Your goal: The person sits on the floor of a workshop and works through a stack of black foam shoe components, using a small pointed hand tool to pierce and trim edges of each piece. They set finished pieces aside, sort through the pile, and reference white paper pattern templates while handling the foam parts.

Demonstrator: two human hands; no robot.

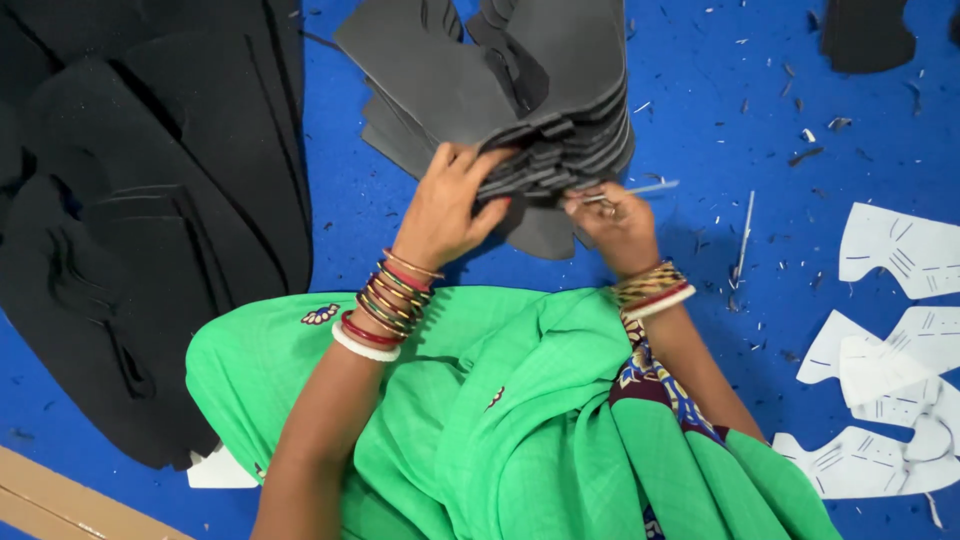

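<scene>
A thick stack of dark grey cut foam pieces [520, 80] lies on the blue floor [720, 100] in front of me. My left hand [450, 200] grips the near edge of the stack, fingers curled over the layers. My right hand [612, 222] is closed on a thin silver pen-like tool [640, 188], its tip by the stack's lower edge. Several bangles ring both wrists. Green cloth [480, 420] covers my lap.
Large black foam sheets [140, 230] with cut-out shapes lie at left. White paper patterns [890, 360] lie at right. A thin metal rod [744, 240] and small scraps are scattered on the blue floor. A brown board edge [60, 500] shows at bottom left.
</scene>
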